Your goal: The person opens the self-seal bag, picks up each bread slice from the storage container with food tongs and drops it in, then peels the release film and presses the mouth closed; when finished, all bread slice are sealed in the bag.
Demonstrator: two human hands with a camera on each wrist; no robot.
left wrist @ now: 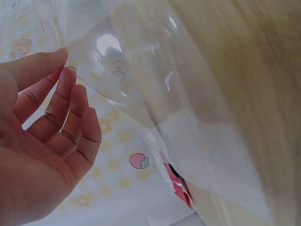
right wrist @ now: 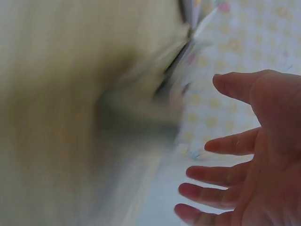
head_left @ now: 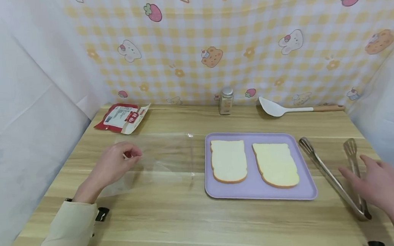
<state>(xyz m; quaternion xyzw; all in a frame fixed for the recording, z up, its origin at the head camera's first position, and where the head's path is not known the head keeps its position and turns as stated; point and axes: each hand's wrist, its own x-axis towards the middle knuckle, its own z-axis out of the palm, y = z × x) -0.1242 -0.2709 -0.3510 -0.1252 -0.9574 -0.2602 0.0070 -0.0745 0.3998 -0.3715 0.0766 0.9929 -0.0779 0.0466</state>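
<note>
On the left, my left hand pinches the edge of a clear plastic bag or film between thumb and fingertips. In the left wrist view the transparent plastic runs off from those fingertips, creased and shiny. My right hand hovers beside a pair of metal tongs, fingers extended and thumb apart. The right wrist view shows that palm empty; the tongs are too blurred there to make out. The tongs lie spread on the table, partly behind the right hand.
A purple tray holds two bread slices, one white and one yellowish. Along the back lie a red-and-cream packet, a seasoning bottle and a white spatula with a wooden handle. A patterned curtain hangs behind.
</note>
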